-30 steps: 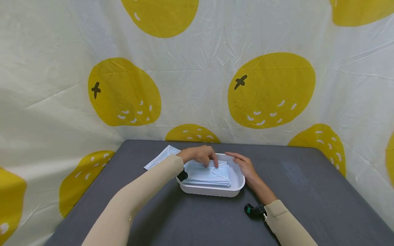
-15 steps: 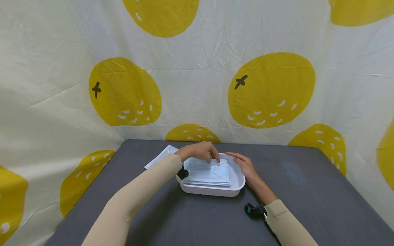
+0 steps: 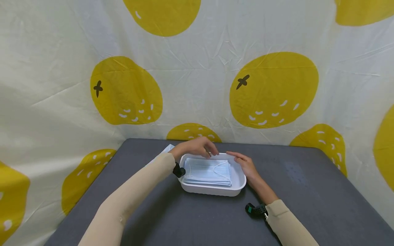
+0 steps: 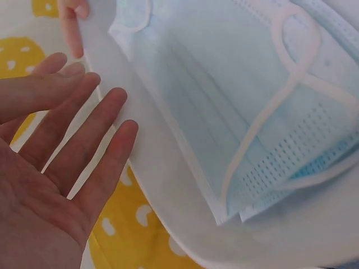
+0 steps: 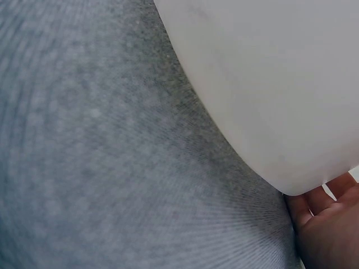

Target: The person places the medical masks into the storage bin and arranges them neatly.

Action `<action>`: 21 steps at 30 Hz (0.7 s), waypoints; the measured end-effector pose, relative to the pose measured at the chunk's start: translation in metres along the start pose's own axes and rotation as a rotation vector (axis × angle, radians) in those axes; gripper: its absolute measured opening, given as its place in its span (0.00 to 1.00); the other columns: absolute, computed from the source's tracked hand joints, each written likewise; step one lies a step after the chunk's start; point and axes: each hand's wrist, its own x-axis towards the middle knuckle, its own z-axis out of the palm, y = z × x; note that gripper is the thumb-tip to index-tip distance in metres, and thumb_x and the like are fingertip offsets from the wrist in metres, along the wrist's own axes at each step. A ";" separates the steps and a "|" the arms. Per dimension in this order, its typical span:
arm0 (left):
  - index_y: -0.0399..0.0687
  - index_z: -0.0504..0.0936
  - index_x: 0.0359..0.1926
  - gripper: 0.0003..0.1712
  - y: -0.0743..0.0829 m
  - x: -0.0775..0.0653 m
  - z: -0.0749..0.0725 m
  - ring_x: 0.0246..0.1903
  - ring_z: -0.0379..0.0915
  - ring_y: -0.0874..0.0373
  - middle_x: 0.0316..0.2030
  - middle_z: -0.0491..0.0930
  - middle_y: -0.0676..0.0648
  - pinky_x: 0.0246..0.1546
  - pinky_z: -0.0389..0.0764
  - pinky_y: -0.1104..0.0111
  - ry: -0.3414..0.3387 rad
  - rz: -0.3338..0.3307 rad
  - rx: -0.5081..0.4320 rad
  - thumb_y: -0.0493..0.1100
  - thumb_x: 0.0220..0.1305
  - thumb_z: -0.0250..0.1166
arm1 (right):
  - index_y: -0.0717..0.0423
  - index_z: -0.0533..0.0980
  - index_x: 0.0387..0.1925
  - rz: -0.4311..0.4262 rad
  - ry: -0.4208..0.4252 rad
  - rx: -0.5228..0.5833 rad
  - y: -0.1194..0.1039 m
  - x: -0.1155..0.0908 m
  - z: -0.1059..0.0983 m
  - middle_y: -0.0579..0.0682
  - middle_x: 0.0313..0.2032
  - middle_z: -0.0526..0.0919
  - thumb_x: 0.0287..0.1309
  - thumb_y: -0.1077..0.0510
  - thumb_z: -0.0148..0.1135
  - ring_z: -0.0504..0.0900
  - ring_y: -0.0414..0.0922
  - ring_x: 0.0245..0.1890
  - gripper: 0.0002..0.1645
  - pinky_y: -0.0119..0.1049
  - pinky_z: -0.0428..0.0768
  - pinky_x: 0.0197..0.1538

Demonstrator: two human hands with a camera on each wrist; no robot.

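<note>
A white plastic bin [image 3: 212, 190] sits on the dark table, holding a stack of pale blue face masks [image 3: 203, 171] with white ear loops. Above the bin's back left edge is my left hand [image 3: 197, 146]; nothing is in its grasp. In the left wrist view its fingers [image 4: 84, 151] are spread loosely by the rim, apart from the masks [image 4: 219, 101]. My right hand [image 3: 246, 167] rests against the bin's back right corner, fingers extended along the rim. The right wrist view shows its fingers [image 5: 322, 199] touching the bin's outer wall [image 5: 269, 101].
More face masks [image 3: 167, 149] lie on the table [image 3: 197, 218] left of the bin, mostly hidden behind my left sleeve [image 3: 135, 191]. A white cloth [image 3: 197, 95] with yellow fruit prints hangs behind the table's back edge.
My left hand has lifted off the top of the mask stack and moved back and left toward the bin's rear rim. My right hand and the bin have stayed in place.
</note>
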 end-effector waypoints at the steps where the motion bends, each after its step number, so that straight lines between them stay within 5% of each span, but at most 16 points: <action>1: 0.40 0.85 0.58 0.20 0.000 -0.003 -0.002 0.55 0.84 0.50 0.55 0.87 0.41 0.55 0.86 0.64 0.004 0.000 -0.013 0.30 0.66 0.65 | 0.63 0.75 0.68 0.002 -0.003 0.003 0.000 0.000 0.000 0.62 0.70 0.75 0.77 0.64 0.44 0.69 0.53 0.73 0.24 0.52 0.64 0.77; 11: 0.43 0.85 0.58 0.19 -0.014 -0.044 -0.020 0.54 0.84 0.52 0.57 0.85 0.39 0.55 0.86 0.61 0.183 -0.004 -0.136 0.38 0.67 0.67 | 0.62 0.75 0.67 -0.003 0.001 -0.003 0.002 -0.002 -0.001 0.60 0.70 0.75 0.77 0.64 0.46 0.75 0.22 0.57 0.24 0.24 0.71 0.65; 21: 0.38 0.83 0.59 0.20 -0.060 -0.100 -0.018 0.54 0.83 0.39 0.56 0.85 0.37 0.52 0.87 0.59 0.487 -0.094 -0.354 0.41 0.70 0.68 | 0.61 0.75 0.67 -0.011 -0.002 -0.018 0.000 -0.003 0.000 0.59 0.70 0.75 0.78 0.63 0.46 0.75 0.31 0.64 0.23 0.21 0.70 0.63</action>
